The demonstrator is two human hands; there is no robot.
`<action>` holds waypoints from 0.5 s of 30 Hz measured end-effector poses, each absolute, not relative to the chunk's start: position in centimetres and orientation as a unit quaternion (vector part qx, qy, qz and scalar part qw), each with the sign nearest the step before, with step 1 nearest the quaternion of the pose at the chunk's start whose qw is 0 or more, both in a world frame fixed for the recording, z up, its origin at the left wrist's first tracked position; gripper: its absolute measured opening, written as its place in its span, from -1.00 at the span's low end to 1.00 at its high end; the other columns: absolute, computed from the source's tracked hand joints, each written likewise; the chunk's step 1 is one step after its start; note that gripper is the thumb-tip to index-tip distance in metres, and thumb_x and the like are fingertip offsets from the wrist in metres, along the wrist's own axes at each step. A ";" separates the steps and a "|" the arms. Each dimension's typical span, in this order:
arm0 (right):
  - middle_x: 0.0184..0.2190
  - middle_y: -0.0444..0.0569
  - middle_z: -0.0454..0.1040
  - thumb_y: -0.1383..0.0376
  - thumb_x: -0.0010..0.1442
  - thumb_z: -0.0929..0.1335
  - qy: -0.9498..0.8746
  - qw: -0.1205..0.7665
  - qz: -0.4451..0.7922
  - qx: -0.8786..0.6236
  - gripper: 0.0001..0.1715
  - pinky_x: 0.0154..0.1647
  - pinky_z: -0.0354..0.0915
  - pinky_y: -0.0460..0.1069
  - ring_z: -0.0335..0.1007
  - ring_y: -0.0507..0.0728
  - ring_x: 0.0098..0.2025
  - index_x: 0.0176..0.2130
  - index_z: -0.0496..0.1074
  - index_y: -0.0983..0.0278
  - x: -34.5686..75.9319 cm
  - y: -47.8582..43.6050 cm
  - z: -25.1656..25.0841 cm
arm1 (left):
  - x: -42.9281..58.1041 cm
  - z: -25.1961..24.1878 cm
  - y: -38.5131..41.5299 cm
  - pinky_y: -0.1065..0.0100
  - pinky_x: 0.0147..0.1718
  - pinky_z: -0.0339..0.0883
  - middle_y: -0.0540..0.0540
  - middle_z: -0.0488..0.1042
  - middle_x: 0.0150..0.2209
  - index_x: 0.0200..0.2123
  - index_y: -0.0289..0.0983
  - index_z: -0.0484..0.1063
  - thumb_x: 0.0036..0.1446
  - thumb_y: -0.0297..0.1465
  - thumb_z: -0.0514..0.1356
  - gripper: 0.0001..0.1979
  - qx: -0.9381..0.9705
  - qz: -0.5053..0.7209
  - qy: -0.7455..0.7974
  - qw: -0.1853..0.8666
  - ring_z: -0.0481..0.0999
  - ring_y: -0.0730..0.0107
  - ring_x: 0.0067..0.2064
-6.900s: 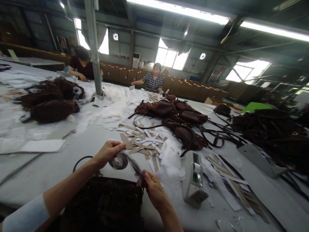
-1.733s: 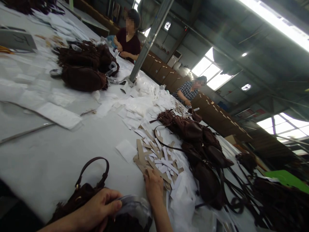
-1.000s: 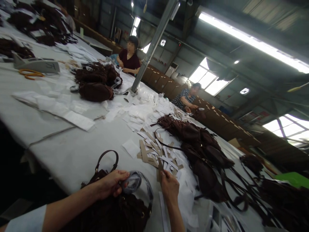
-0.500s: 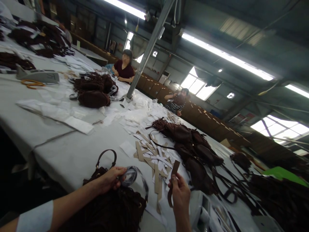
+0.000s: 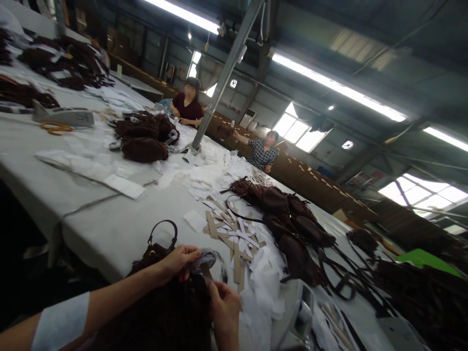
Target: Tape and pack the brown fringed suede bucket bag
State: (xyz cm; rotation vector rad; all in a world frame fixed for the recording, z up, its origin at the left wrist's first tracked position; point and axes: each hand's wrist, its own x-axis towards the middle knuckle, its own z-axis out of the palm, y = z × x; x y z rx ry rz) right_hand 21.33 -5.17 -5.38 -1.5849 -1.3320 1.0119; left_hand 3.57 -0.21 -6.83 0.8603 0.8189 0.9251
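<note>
A dark brown fringed bag (image 5: 164, 302) lies at the table's near edge, its short handle (image 5: 164, 224) standing up behind my left forearm. My left hand (image 5: 183, 263) is closed on a coiled strap (image 5: 218, 258) that looks wrapped in clear plastic, just above the bag. Between thumb and fingers, my right hand (image 5: 225, 307) pinches a narrow brown strip (image 5: 206, 273). The strip's upper end is up against the coiled strap. Whether the strip goes around the strap or only touches it, I cannot tell.
Loose grey and white card strips (image 5: 237, 243) lie ahead, with brown bags (image 5: 292, 219) to their right. Further left are more bags (image 5: 146, 136), orange-handled scissors (image 5: 56, 128) and a grey tape dispenser (image 5: 64, 117). A metal post (image 5: 228, 73) rises from the table. Two people work beyond.
My right hand has moved left with the brown strip, from beside the card strips to the coiled strap. My left hand has shifted slightly right. One person across has stretched out an arm holding something brown.
</note>
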 end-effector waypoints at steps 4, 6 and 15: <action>-0.73 -0.20 0.31 0.06 0.02 0.40 -0.453 0.451 0.474 -0.605 -0.65 -0.71 0.03 -0.13 0.10 -0.03 -0.69 -0.52 0.48 0.30 19.4 -4.5 -5.3 | 4.9 -5.6 -1.1 0.57 -0.85 0.00 0.06 0.41 -0.54 -0.37 -0.31 0.35 0.00 -0.01 0.20 -0.56 0.459 0.398 0.362 0.707 0.28 0.61 -0.77; -0.78 -0.27 0.20 0.08 -0.01 0.43 -0.368 0.521 0.505 -0.581 -0.68 -0.74 -0.03 -0.15 0.00 -0.07 -0.73 -0.54 0.42 0.27 18.4 -4.4 -5.6 | 5.4 -5.4 -1.4 0.56 -0.84 0.03 0.06 0.40 -0.57 -0.35 -0.31 0.35 0.02 0.00 0.18 -0.56 0.478 0.384 0.353 0.707 0.29 0.59 -0.77; -0.57 -0.23 0.40 0.15 -0.11 0.53 -0.316 0.492 0.664 -0.466 -0.46 -0.72 0.06 -0.23 0.15 -0.10 -0.66 -0.11 0.44 0.20 18.8 -6.8 -7.0 | 4.7 -6.9 -2.0 0.56 -0.82 -0.01 0.07 0.40 -0.57 -0.26 -0.28 0.29 0.06 -0.05 0.18 -0.60 0.453 0.389 0.318 0.736 0.24 0.61 -0.77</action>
